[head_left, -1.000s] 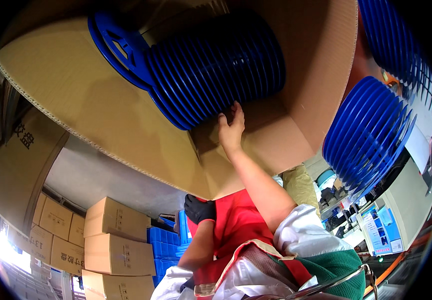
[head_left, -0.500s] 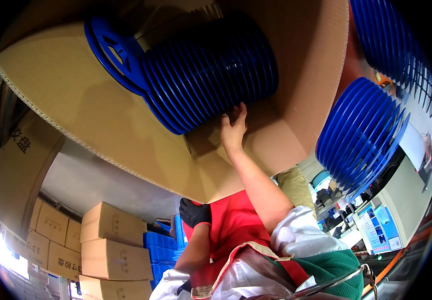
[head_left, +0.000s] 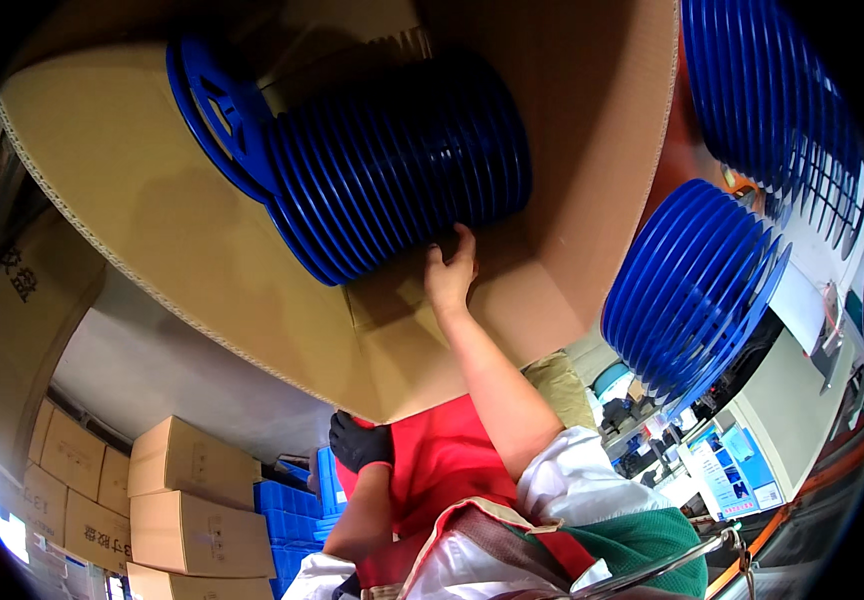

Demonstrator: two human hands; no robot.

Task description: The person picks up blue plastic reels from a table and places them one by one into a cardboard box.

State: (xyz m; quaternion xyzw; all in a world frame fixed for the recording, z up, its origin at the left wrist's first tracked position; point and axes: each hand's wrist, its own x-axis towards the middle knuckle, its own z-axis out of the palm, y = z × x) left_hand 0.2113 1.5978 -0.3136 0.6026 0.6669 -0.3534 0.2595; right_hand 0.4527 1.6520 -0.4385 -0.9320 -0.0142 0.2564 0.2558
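Inside a large open cardboard box (head_left: pixel 592 130) lies a row of blue plastic reels (head_left: pixel 382 175), packed flange to flange. At the row's left end one more blue reel (head_left: pixel 220 120) sits tilted with its cut-out face showing. My bare right hand (head_left: pixel 452 275) reaches into the box just under the row. Its thumb and fingers are apart, a fingertip at the reels' lower edge; whether it touches them I cannot tell. In a black glove, my left hand (head_left: pixel 360 443) is closed at the box's near lower edge, with its fingertips partly hidden.
To the right stand another stack of blue reels (head_left: pixel 692 290) and, farther up, more blue reels (head_left: pixel 767 90). Closed cardboard boxes (head_left: pixel 197 530) are piled at the lower left beside blue plastic crates (head_left: pixel 287 515). A light-coloured cabinet (head_left: pixel 787 400) stands at the right.
The view has shifted slightly, so the box and reels appear a little farther left and lower. Both hands keep nearly the same places relative to the box.
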